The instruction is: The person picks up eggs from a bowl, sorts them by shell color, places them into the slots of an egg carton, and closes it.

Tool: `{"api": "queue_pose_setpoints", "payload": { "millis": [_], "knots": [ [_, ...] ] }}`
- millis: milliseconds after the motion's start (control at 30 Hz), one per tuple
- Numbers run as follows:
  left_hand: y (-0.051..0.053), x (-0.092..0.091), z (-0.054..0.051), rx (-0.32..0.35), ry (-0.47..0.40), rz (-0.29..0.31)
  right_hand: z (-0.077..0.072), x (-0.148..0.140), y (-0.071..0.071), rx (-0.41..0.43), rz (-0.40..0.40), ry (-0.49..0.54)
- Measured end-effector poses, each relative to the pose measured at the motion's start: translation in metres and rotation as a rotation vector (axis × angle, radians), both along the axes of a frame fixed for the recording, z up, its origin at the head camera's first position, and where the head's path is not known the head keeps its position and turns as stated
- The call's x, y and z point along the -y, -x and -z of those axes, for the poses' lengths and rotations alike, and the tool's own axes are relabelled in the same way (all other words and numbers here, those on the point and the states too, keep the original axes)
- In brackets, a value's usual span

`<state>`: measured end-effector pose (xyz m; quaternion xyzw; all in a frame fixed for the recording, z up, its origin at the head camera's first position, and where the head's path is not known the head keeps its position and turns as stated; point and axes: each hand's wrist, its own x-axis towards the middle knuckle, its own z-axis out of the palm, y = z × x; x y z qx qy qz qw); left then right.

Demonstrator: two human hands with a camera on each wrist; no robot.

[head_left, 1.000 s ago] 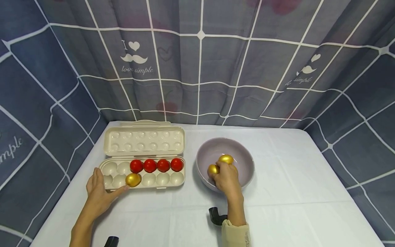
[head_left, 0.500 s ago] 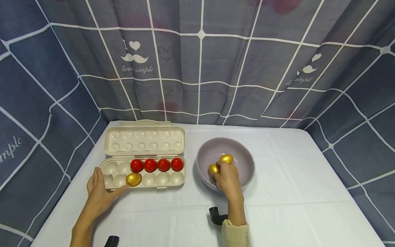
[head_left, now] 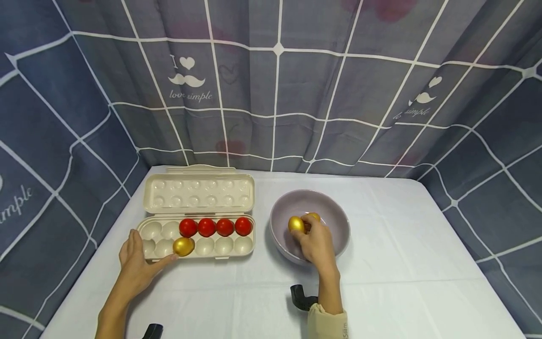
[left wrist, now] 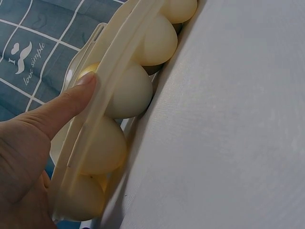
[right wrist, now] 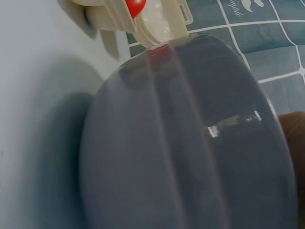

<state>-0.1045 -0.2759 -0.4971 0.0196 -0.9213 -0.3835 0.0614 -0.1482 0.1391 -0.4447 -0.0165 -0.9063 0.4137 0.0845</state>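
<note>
Right hand down in the bowl now, and it has a glossy golden egg pinched between thumb and fingers! That's the round, smooth, mauve-grey bowl, standing on the white cloth-covered table, and the pinched egg sits over the left part of its inside. Behind those fingers a second golden egg peeks out, partly hidden by the hand.

Over to the left hand: spread open, fingers lying along the left end of the cream plastic egg carton, thumb stretched out along its front. The left wrist view has that thumb resting right on the front rim, a sliver of gold just behind its tip. That'll be the carton's own golden egg, in the front row, third cup from the left. Behind it, four shiny round red balls fill the back row from the third cup to the right end. The lid lies folded back, its dimpled inside facing up.

Bowl and carton stand near each other, well apart from the right edge of the table. A cream sleeve covers the right forearm, a black curved piece beside it, and a grey white-lined curtain hangs behind.
</note>
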Motion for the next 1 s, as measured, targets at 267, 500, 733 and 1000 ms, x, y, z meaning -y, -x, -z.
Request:
{"api": "queue_pose_setpoints", "payload": {
  "millis": [267,500,733,1000],
  "knots": [
    [-0.001,-0.001,0.0,-0.002,-0.006,-0.006,-0.005,0.007,0.001,-0.096,0.002,0.269],
    [0.0,-0.001,-0.001,0.002,-0.015,-0.003,-0.012,0.024,-0.001,-0.221,-0.055,0.428],
    [-0.001,0.0,-0.001,0.0,-0.019,-0.005,-0.013,0.042,-0.002,-0.246,-0.194,0.636],
    [0.0,0.0,-0.001,0.023,-0.019,-0.005,-0.012,0.059,-0.005,-0.259,-0.242,0.655]
  ]
}}
